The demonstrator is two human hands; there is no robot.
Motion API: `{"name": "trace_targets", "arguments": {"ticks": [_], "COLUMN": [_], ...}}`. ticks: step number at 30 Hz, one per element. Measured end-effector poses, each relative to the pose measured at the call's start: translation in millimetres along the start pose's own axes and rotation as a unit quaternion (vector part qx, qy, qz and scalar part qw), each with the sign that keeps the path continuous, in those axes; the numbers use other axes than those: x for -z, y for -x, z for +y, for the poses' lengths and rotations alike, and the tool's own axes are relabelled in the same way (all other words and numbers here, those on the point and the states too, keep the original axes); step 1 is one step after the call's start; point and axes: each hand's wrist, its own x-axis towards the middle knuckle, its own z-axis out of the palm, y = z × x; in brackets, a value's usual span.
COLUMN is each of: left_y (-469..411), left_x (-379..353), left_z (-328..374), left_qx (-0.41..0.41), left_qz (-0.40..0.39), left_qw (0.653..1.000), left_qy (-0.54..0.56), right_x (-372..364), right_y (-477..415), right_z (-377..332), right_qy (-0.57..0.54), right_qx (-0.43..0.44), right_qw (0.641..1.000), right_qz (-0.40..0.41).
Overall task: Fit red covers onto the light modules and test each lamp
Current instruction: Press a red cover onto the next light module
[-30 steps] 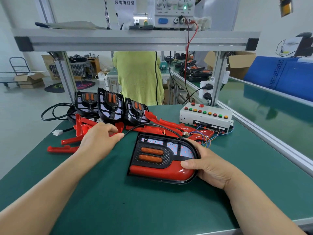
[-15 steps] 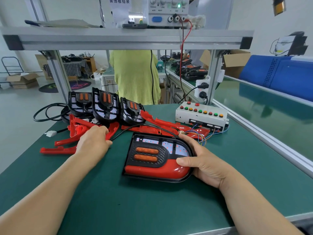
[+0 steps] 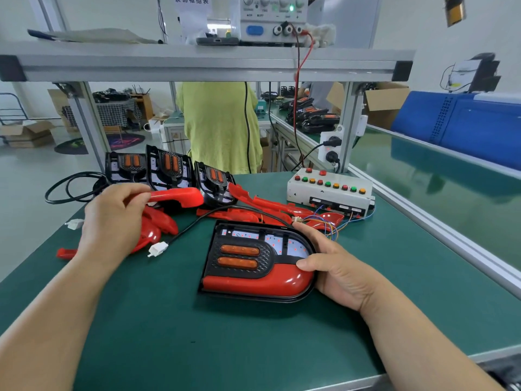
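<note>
Left grip [image 3: 112, 218] holds red cover [image 3: 174, 196] above loose covers [image 3: 160, 221], beside black cable [image 3: 197, 221].

- Your left hand [image 3: 112, 218] reaches in from the lower left, forearm bare, fingers curled round one end of a glossy red curved plastic cover [image 3: 180, 196].
- Your right hand [image 3: 335, 273] grips the rounded end of the black-and-red D-shaped light module [image 3: 248, 280], thumb on top.
</note>
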Motion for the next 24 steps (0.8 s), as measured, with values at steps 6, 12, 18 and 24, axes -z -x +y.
{"name": "trace_targets", "arguments": {"ticks": [6,12,18,24], "left_y": [2,24,37,42], "left_x": [-14,-32,-43,-46], "left_z": [1,22,32,39], "left_qx": [0.122,0.082,0.003,-0.034], "left_qz": [-0.080,-0.178,-0.221,-0.235], "left_qw": [0.934,0.892,0.906,0.913], "left_qy": [0.327,0.407,0.361,0.333], "right_x": [-1,-4,-6,-4], "right_y": [0,2,1,0], "right_z": [-2,-3,-4,-3], "right_qy": [0.000,-0.011,-0.019,-0.015], "right_qx": [-0.009,-0.014,-0.004,0.006], "right_qw": [1.000,1.000,1.000,1.000], "right_qz": [0.003,0.011,0.005,-0.007]}}
